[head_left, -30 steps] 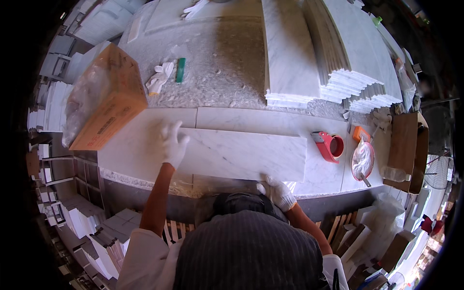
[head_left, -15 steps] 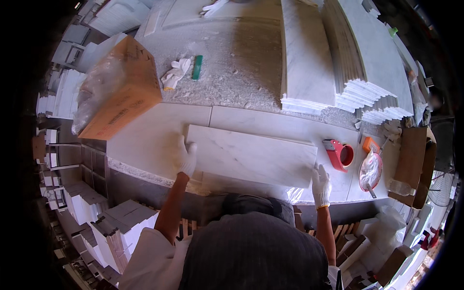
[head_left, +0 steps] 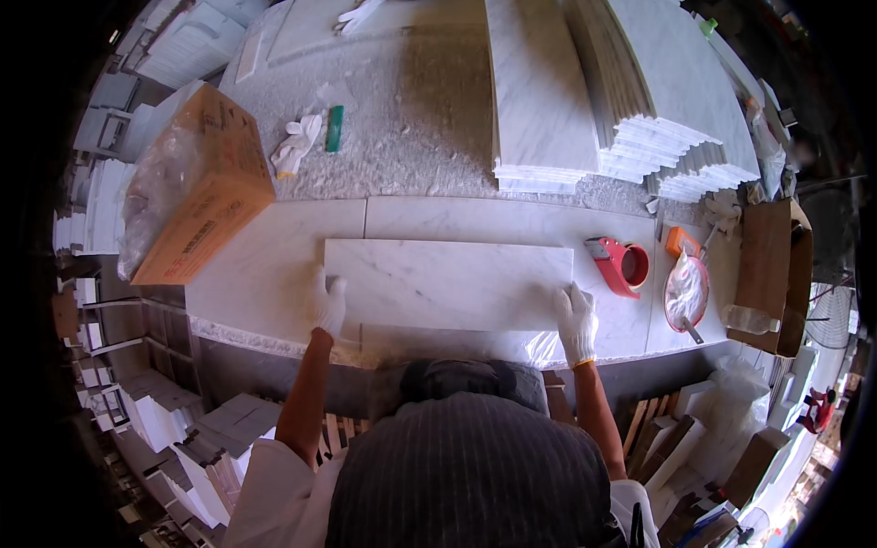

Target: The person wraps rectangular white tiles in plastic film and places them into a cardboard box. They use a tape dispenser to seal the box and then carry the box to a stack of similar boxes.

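Observation:
A long white marble slab (head_left: 448,285) with faint grey veins lies crosswise in front of me, above a pale stone work surface (head_left: 512,219). My left hand (head_left: 329,307), in a white knit glove, holds the slab's left end, with its fingers partly hidden at the edge. My right hand (head_left: 576,325), gloved the same way, grips the near right corner. Clear plastic film (head_left: 544,347) shines along the near edge of the work surface, below the slab.
To the right are a red tape dispenser (head_left: 619,267), a red-rimmed bowl (head_left: 685,292) of white paste and an open cardboard box (head_left: 776,274). Marble slabs (head_left: 548,91) are stacked at the far right. An orange-brown carton (head_left: 206,196), a loose glove (head_left: 297,144) and a green block (head_left: 334,129) sit left.
The slab has turned from a slant, right end nearer me, to lying nearly straight across. Both hands have stayed at its ends. The whole view has shifted a little.

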Motion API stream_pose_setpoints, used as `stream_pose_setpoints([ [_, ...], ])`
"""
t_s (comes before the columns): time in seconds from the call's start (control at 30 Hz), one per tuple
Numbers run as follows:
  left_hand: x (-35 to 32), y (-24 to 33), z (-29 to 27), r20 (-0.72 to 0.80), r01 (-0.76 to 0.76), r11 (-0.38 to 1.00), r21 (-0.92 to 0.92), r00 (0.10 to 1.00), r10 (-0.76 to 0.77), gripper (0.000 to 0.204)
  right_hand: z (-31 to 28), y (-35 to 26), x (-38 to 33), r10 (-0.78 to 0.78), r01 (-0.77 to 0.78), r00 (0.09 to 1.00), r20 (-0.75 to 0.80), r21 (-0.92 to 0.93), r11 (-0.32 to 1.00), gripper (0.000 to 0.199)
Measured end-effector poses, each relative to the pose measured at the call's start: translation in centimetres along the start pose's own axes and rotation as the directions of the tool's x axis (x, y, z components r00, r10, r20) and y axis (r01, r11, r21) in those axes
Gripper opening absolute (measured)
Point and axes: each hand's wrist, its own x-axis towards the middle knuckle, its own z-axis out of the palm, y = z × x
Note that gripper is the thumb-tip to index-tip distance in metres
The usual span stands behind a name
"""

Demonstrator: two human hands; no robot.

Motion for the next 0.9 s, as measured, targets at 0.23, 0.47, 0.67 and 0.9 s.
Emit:
stream_pose_setpoints([
  [0.23, 1.4, -2.5, -0.3, 0.097, 0.043, 0.972, -0.231, 0.995, -0.021, 0.058, -0.3, -1.5, 0.4, 0.027, -0.028, 0.999, 0.029, 0.027, 0.999, 0.043],
  [0.47, 0.6, -3.0, 0.5, 0.025, 0.031, 0.962, -0.273, 0.999, -0.025, 0.064, -0.4, -2.2, 0.2, 0.024, -0.039, 0.995, 0.094, 0.161, 0.986, 0.037],
  [0.67, 0.1, -3.3, 0.3, 0.043, 0.005, 0.966, -0.26, 0.999, 0.007, 0.072, 2.0, 1.3, 0.2, 0.017, -0.019, 0.998, 0.052, 0.021, 1.0, 0.058],
  [0.9, -5.1, -0.5, -3.9, -0.001, -0.013, 0.998, -0.064, 1.0, 0.013, 0.085, -0.2, 1.3, -5.6, 0.043, -0.046, 0.998, -0.039, -0.064, 0.997, 0.073],
])
